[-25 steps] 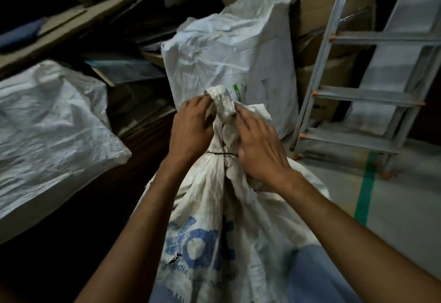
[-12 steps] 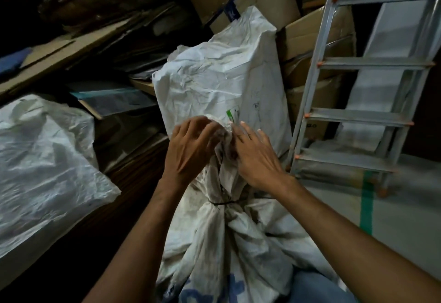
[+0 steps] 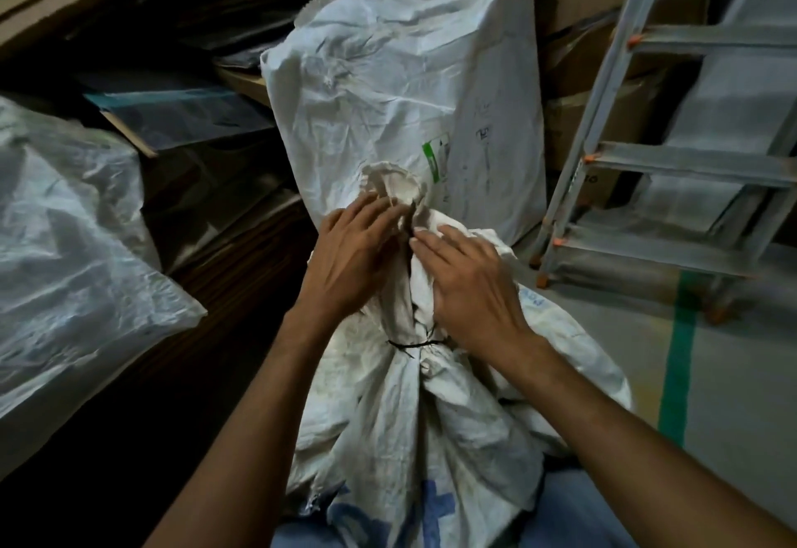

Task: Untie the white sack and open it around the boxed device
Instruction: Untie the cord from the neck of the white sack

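A dirty white woven sack (image 3: 401,431) with blue print stands between my forearms. Its neck is gathered and bound by a thin dark tie (image 3: 413,345). Above the tie the bunched top (image 3: 390,181) sticks up. My left hand (image 3: 349,263) presses against the left side of the neck with fingertips at the bunched top. My right hand (image 3: 470,284) grips the cloth on the right side, above the tie. The sack's contents are hidden.
A taller white sack (image 3: 409,86) stands right behind. Another white sack (image 3: 73,237) lies at the left on dark boards. A metal stepladder (image 3: 647,159) stands at the right, with cardboard boxes (image 3: 604,8) behind and green tape (image 3: 679,353) on the floor.
The view has tilted down and closer, so the tie sits lower between my wrists. Both hands have stayed on the neck above the tie, shifting their fingers over the bunched top.
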